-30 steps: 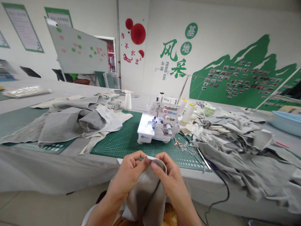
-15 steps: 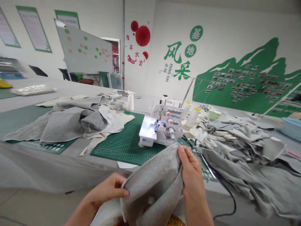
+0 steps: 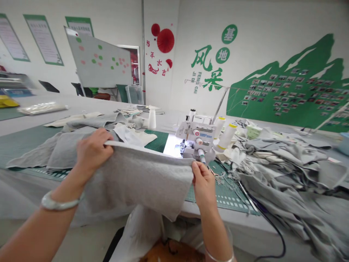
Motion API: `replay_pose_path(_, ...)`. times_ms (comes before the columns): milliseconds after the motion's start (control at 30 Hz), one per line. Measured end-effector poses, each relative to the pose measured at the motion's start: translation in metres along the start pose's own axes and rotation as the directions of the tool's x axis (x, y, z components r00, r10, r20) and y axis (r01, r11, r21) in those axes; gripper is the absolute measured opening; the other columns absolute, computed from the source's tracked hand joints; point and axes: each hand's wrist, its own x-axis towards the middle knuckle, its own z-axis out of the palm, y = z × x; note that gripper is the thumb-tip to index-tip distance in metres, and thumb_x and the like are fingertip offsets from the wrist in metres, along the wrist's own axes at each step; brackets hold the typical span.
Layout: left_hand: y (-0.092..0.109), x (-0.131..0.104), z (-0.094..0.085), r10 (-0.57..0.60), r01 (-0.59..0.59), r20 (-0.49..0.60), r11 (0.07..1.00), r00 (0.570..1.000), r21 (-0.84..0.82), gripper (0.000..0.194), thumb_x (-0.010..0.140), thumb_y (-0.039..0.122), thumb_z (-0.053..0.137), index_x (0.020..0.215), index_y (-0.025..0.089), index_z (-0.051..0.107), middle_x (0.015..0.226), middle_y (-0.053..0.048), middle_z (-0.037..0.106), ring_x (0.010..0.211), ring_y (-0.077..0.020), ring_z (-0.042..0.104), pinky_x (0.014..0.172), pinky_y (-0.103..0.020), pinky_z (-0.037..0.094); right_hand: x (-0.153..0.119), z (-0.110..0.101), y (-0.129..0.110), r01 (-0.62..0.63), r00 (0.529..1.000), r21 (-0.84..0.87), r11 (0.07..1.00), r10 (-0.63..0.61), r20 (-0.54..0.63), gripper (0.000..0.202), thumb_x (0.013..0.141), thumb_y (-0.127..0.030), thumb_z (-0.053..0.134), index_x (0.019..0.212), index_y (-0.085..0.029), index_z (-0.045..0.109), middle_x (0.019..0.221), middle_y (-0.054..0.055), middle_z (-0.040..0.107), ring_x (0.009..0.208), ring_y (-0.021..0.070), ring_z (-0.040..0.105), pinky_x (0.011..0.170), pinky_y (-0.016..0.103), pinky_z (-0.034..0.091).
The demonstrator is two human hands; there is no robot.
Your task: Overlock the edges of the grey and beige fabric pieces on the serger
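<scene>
A grey fabric piece (image 3: 141,178) hangs stretched by its upper edge between my two hands, over the table's front edge. My left hand (image 3: 95,149) is closed on its upper left corner, in front of the grey cloth pile. At the upper right corner my right hand (image 3: 203,176) pinches the edge between thumb and fingers. Just behind the fabric stands a white overlock sewing machine (image 3: 196,140) with its lamp lit; the fabric hides the machine's lower front. Scissors (image 3: 215,175) lie to the right of the machine, near my right hand.
Grey and white cloths (image 3: 73,142) lie at the left, and a big heap of grey cloth (image 3: 289,185) spreads over the right. Thread cones (image 3: 228,135) stand behind the machine, another white cone (image 3: 152,118) to its left. Green cutting mats (image 3: 160,141) lie underneath. A dark cable hangs at front right.
My left hand has moved up and left, my right hand slightly left. The fabric, folded and bunched before, is now spread wide between them.
</scene>
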Motion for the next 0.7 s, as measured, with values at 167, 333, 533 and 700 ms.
replay_pose_path(167,-0.012,0.053,0.045,0.009,-0.016,0.385,1.0,0.923,0.015,0.03,0.086,0.012,0.037,0.095,0.009,0.066,0.089,-0.002,0.067,0.085,-0.0168,0.056,0.075,-0.021,0.039,0.032,0.02,0.021,0.003,0.999,-0.119,0.993,-0.008,-0.038,0.027,0.079,-0.044,0.063,0.086,-0.018,0.058,0.053,-0.008,0.049,0.044,0.0106,0.042,0.043,0.023,0.033)
replay_pose_path(333,0.021,0.035,0.085,0.005,-0.034,0.24,0.992,0.971,0.119,0.036,0.089,0.012,0.04,0.118,0.006,0.06,0.12,-0.02,0.06,0.11,-0.0332,0.053,0.094,-0.046,0.037,0.047,0.023,0.031,0.029,0.992,-0.191,0.981,-0.052,-0.117,0.029,0.074,-0.039,0.069,0.086,-0.02,0.05,0.049,-0.01,0.047,0.045,0.011,0.044,0.047,0.022,0.034)
replay_pose_path(533,0.113,-0.022,0.083,0.717,-0.546,0.131,0.624,0.684,-0.559,0.04,0.098,0.029,0.041,0.136,0.02,0.046,0.138,-0.008,0.052,0.128,-0.0214,0.045,0.108,-0.038,0.035,0.051,0.022,0.037,0.076,0.993,-0.255,0.964,-0.096,-0.067,0.026,0.077,-0.043,0.064,0.077,-0.018,0.055,0.059,-0.004,0.057,0.051,0.0125,0.051,0.05,0.024,0.038)
replay_pose_path(700,0.137,-0.031,0.088,0.693,-0.507,0.176,0.655,0.699,-0.56,0.038,0.098,0.034,0.043,0.132,0.018,0.05,0.136,-0.011,0.054,0.125,-0.0244,0.048,0.107,-0.045,0.036,0.047,0.018,0.031,0.153,0.988,-0.31,0.938,-0.156,0.016,0.024,0.083,-0.04,0.058,0.079,-0.017,0.061,0.07,0.0,0.063,0.062,0.0148,0.057,0.061,0.026,0.045)
